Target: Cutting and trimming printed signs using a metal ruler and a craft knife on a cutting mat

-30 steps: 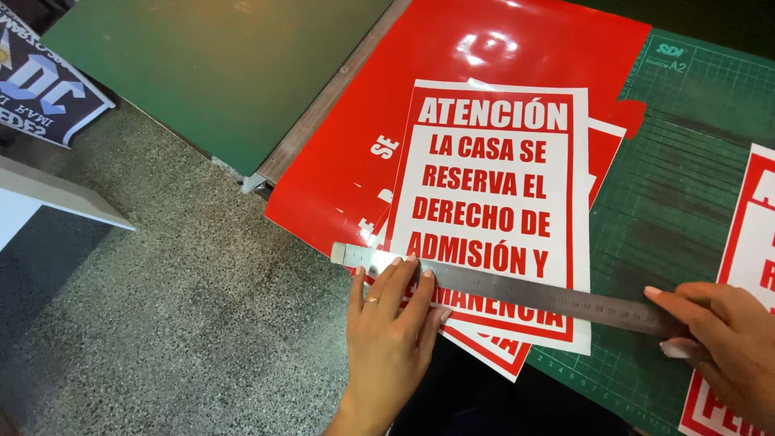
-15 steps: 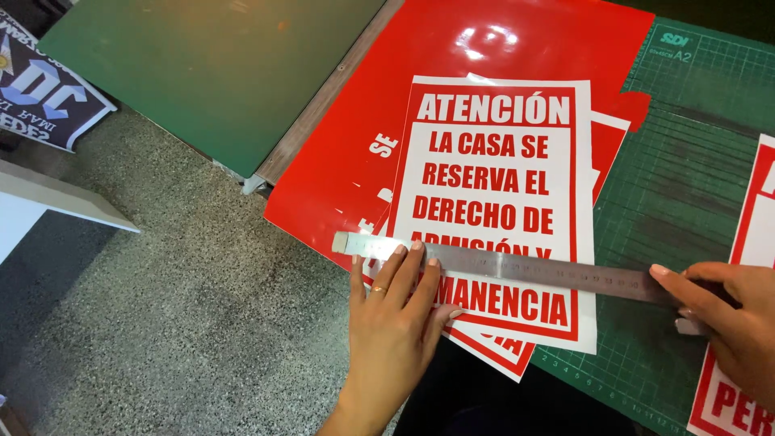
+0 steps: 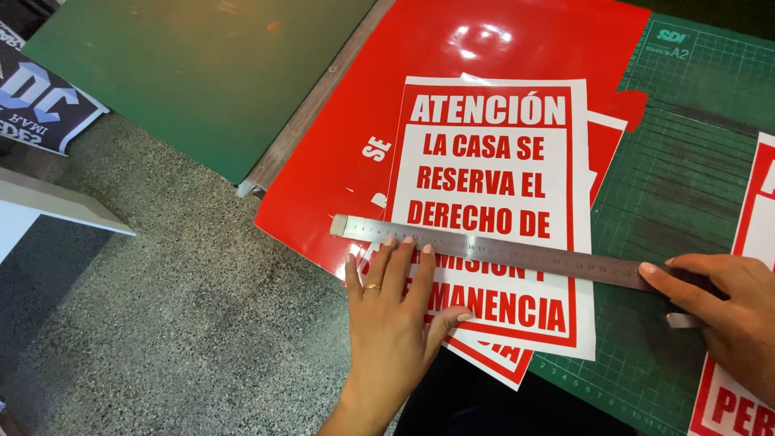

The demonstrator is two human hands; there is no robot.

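Observation:
A long metal ruler (image 3: 517,252) lies slanted across a white sheet with a red border and red lettering (image 3: 492,186), the top one of a small stack. My left hand (image 3: 395,315) rests flat on the sheet, fingers apart, its fingertips touching the ruler's lower edge near the left end. There is a ring on one finger. My right hand (image 3: 726,311) covers the ruler's right end, with the index finger stretched along it. A small white thing (image 3: 682,320) pokes out under that hand; I cannot tell what it is.
The sheets lie on a glossy red sheet (image 3: 339,161) and a green gridded cutting mat (image 3: 686,169). Another red-and-white sign (image 3: 755,234) sits at the right edge. A green board (image 3: 202,73), a dark banner (image 3: 40,105) and a speckled floor (image 3: 161,323) are to the left.
The ruler has slid up the sheet, from the lowest line of lettering to the line above it. Both hands moved with it.

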